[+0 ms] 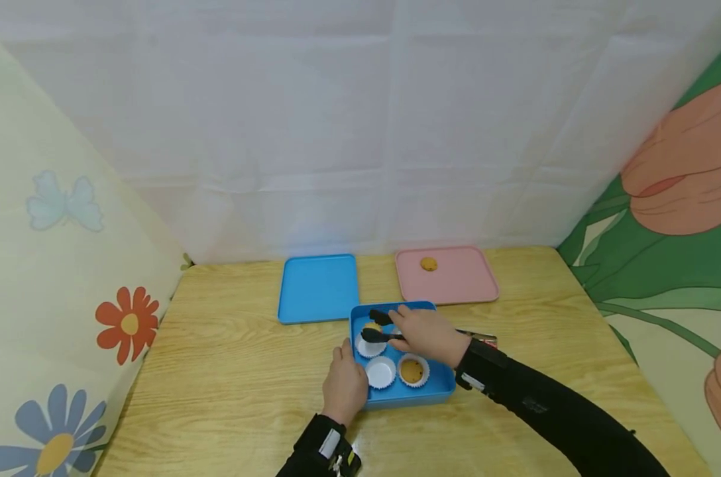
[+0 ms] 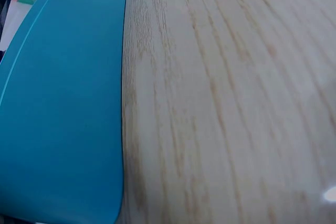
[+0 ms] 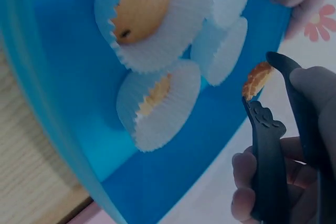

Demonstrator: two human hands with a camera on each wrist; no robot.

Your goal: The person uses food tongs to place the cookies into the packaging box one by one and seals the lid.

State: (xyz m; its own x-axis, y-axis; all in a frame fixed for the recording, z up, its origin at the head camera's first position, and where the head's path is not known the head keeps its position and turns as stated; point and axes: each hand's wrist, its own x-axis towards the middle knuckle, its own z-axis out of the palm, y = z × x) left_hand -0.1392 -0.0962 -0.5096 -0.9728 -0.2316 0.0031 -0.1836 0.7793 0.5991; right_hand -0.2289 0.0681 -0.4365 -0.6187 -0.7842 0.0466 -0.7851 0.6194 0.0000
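Note:
My right hand [image 1: 429, 334] holds black tongs [image 3: 270, 166]. Between their tips is a small browned cookie [image 3: 257, 81], above the far-left part of a blue box [image 1: 405, 399]. My left hand [image 1: 344, 384] grips the box's left wall, thumb at the rim. White paper cups stand inside. The near-right cup [image 1: 426, 376] contains a round cookie [image 1: 411, 371]; the near-left cup [image 1: 381, 372] is bare inside. Under the tongs stands the far-left cup [image 1: 370, 348]. A yellowish piece [image 3: 155, 95] lies in another cup [image 3: 157, 129], mostly behind my right hand in the head view.
Behind the box lie a flat blue tray [image 1: 319, 289] and, to its right, a pink tray [image 1: 456, 286] with one cookie [image 1: 429, 264] on it. A small dark and red item [image 1: 486, 339] pokes out beyond my right wrist. The wooden table [image 1: 229, 358] meets a white cloth backdrop.

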